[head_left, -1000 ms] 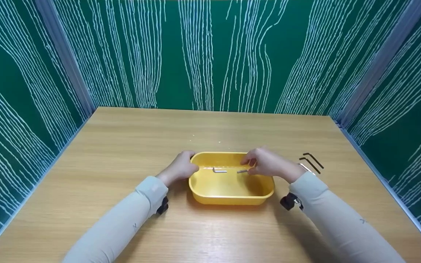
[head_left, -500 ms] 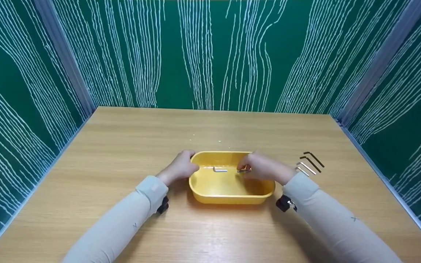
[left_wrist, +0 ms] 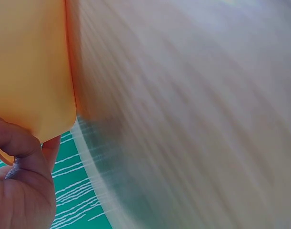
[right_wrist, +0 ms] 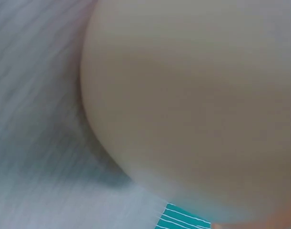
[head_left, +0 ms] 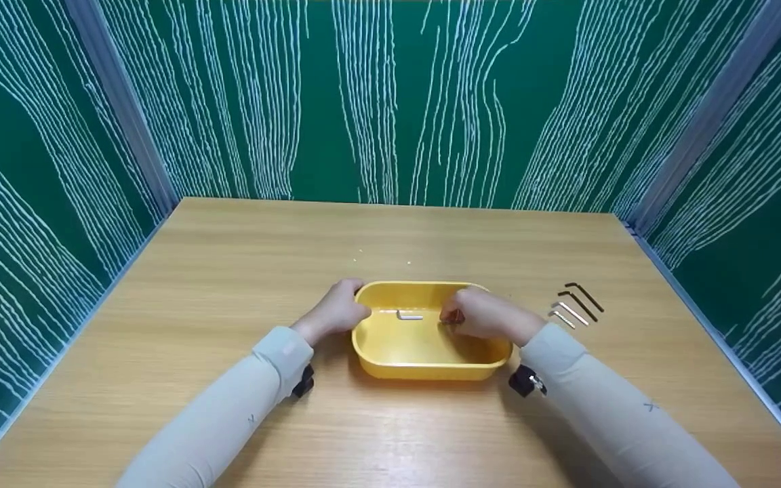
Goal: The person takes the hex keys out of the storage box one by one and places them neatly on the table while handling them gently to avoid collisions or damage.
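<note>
A yellow plastic tray [head_left: 424, 369] sits mid-table. My left hand [head_left: 333, 313] grips its left rim; in the left wrist view the fingers [left_wrist: 21, 186] curl round the tray's corner [left_wrist: 31, 62]. My right hand [head_left: 482, 315] reaches over the right rim into the tray, fingers curled on a small hex key [head_left: 451, 317] that is mostly hidden. A silver hex key [head_left: 409, 316] lies on the tray floor near the far wall. The right wrist view is blurred and filled by the tray's outer wall [right_wrist: 193, 105].
Several hex keys [head_left: 577, 303], black and silver, lie in a row on the wooden table [head_left: 228, 271] right of the tray. Green patterned walls close in the table on three sides.
My right hand has shifted left and lower into the tray with the small key. Silver keys on the table by its wrist have come into view. The left hand stays put.
</note>
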The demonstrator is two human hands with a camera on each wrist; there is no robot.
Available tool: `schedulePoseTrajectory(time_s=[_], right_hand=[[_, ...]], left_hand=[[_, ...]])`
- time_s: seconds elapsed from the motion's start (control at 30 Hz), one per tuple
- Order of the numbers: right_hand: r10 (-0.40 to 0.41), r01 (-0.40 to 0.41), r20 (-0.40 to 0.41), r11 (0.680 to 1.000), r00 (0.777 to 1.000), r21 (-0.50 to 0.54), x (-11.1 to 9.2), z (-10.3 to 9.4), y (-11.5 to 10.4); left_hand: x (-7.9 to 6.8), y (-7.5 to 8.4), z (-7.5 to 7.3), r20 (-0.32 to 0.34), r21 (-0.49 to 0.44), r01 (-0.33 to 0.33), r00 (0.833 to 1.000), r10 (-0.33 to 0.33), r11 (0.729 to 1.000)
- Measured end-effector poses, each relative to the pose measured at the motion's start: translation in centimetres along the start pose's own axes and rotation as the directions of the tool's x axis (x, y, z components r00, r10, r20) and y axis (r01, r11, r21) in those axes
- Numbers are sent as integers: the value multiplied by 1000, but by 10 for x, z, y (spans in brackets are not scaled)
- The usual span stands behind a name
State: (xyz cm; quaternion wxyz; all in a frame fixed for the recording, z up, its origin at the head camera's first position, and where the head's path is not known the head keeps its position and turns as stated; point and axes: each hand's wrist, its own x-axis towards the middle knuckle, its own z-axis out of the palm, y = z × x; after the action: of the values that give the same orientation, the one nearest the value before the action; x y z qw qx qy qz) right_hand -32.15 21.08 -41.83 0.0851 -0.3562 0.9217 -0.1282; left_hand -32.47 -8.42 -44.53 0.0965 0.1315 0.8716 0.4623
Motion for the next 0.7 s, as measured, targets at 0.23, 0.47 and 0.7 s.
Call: schedulePoseTrajectory(time_s=[0.23, 0.47, 0.7], right_hand=[[82, -83, 58, 996, 995, 26, 2, 1, -5], [111, -117, 109, 992, 988, 49, 2, -1, -9], [146, -159, 158, 985, 977, 73, 3, 0, -9]], left_hand=[[0, 0, 1, 3, -18, 24, 1000, -24, 1000], [0, -1, 1, -2, -9, 17, 1000, -18, 1000], [0, 1, 1, -3, 11, 7, 1000, -7, 1000]])
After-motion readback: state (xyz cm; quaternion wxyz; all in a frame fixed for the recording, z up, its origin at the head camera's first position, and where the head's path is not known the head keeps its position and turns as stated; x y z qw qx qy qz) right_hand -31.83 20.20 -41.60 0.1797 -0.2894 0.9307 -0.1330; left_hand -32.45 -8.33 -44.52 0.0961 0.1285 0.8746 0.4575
